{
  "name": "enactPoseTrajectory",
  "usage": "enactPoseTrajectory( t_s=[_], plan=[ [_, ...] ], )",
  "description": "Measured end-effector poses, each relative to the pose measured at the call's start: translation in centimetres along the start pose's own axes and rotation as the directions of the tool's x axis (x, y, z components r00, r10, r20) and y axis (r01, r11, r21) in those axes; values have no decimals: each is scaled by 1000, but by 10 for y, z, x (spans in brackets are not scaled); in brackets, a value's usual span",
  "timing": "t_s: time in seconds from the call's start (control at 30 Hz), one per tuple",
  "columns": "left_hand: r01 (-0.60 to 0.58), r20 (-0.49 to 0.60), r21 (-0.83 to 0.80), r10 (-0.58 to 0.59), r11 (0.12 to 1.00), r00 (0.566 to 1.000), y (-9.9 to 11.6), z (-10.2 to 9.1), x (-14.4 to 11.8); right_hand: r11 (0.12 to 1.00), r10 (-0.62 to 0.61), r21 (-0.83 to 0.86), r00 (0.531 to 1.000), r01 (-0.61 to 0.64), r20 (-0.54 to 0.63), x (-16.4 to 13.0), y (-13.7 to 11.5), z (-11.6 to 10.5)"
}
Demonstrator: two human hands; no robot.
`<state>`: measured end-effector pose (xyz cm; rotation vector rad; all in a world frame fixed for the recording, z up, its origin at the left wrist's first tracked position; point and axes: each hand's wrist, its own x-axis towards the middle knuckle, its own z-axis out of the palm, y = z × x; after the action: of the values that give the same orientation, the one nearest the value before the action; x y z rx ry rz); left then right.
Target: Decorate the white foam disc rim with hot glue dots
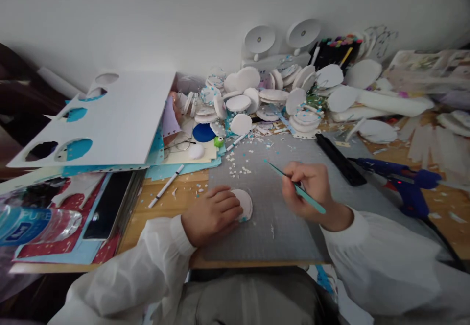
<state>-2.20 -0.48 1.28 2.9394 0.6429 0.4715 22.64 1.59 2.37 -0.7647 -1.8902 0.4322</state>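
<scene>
My left hand (215, 215) lies low over the grey mat, its fingers curled against the left side of a small round white disc (244, 204). The disc rests flat, with a little blue at its lower edge; my fingers cover part of it. In my right hand (308, 190) is a pair of teal tweezers (309, 200), held like a pen, fingers closed round the middle. Their tips point up and left above the grey cutting mat (235, 242), with a tiny blue speck at the end. Small white and blue paper bits (240, 171) lie scattered beyond the disc.
White discs (238, 103) are heaped along the wall. To the right lie a long black object (340, 159) and a blue glue gun (407, 180) with a red light. At left are a white board with holes (125, 114), a phone (108, 205) and a water bottle (36, 224).
</scene>
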Motion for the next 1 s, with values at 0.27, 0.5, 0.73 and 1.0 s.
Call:
enactPoseTrajectory(
  t_s=[0.27,0.5,0.73,1.0],
  plan=[
    [-16,-91,10,17,1000,996,-22,7,11,934,213,302,976,-188,-50,-14,25,16],
    [-25,-130,-5,24,1000,991,-27,17,11,857,323,375,936,-353,142,-21,16,16],
    [-25,-114,-28,21,999,993,-30,16,9,810,374,375,890,-450,260,-18,8,14],
    [5,-36,-20,-6,1000,999,-28,16,7,779,378,396,867,-487,323,-21,8,18]
  ],
)
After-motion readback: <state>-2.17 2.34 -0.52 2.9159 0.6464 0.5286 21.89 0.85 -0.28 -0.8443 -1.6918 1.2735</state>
